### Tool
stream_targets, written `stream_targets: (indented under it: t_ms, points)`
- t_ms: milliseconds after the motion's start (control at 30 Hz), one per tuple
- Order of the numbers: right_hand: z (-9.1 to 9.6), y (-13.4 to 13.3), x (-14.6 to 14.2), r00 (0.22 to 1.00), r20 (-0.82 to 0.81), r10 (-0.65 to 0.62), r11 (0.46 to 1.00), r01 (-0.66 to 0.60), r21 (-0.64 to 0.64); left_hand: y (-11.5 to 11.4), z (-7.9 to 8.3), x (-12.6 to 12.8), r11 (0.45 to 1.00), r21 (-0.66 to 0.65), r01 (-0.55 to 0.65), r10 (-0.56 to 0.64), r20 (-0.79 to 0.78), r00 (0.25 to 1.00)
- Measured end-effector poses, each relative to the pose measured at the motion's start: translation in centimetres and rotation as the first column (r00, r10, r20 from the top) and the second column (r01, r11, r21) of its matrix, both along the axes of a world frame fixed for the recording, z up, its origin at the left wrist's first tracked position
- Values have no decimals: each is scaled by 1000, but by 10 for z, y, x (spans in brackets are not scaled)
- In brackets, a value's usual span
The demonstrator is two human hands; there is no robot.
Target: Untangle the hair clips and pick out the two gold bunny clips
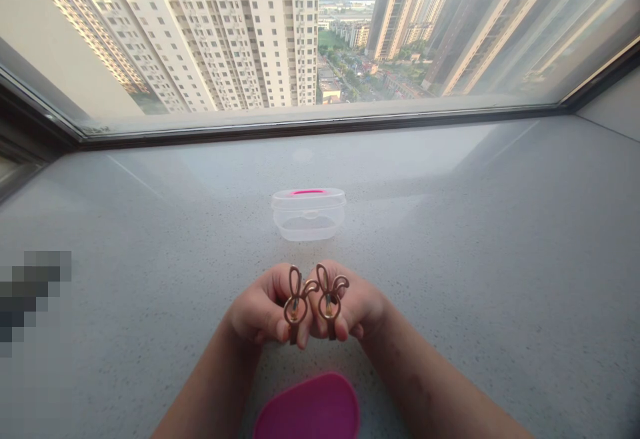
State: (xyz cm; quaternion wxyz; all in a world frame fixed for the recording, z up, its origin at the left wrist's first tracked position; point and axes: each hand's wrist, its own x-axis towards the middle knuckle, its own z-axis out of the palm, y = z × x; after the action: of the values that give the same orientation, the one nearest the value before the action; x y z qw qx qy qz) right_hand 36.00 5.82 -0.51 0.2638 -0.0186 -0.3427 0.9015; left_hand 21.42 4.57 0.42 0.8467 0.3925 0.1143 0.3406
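My left hand (267, 302) pinches a brown, metallic-looking rabbit-shaped clip (295, 319) upright, its two looped ears pointing up and one ear bent over. Right beside it, my right hand (353, 302) grips a matching rabbit-shaped clip (330, 317) in the same pose. The two hands meet in the middle, their fingers closed round the lower parts of the clips. Just beyond them stands a clear plastic box (309, 222) with a lid on and a pink handle. Below my wrists lies a pink rounded piece (313, 409), cut off by the bottom edge.
The speckled pale grey sill (150, 245) stretches out on both sides. At the back, a dark window frame (320, 125) borders the glass, with tall buildings outside. A pixelated dark patch (30, 295) covers something at the far left.
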Motion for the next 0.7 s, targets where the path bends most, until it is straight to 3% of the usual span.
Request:
stream_targets:
  t_ms: [367, 700]
  points:
    - [-1, 0, -1, 995, -103, 4, 1000, -7, -29, 0, -5, -2, 997, 72, -23, 28, -70, 997]
    - [-2, 0, -1, 990, -142, 12, 999, -19, -47, 0, 1, 1, 999, 38, -39, 41, -52, 998]
